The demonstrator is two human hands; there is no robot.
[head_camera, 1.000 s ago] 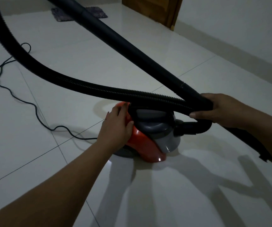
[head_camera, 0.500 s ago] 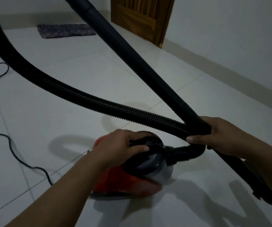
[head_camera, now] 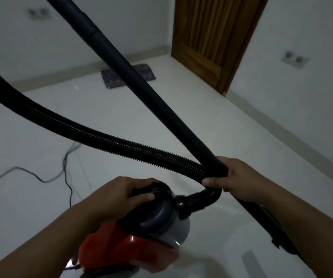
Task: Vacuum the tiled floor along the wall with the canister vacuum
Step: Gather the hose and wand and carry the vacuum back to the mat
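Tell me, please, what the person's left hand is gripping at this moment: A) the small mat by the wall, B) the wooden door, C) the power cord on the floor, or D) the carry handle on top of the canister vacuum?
D: the left hand is closed around the dark carry handle on top of the red canister vacuum, while the right hand holds the wand.

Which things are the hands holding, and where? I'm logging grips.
Left hand grips the canister vacuum by its top carry handle; right hand clasps wand and hose where they cross.
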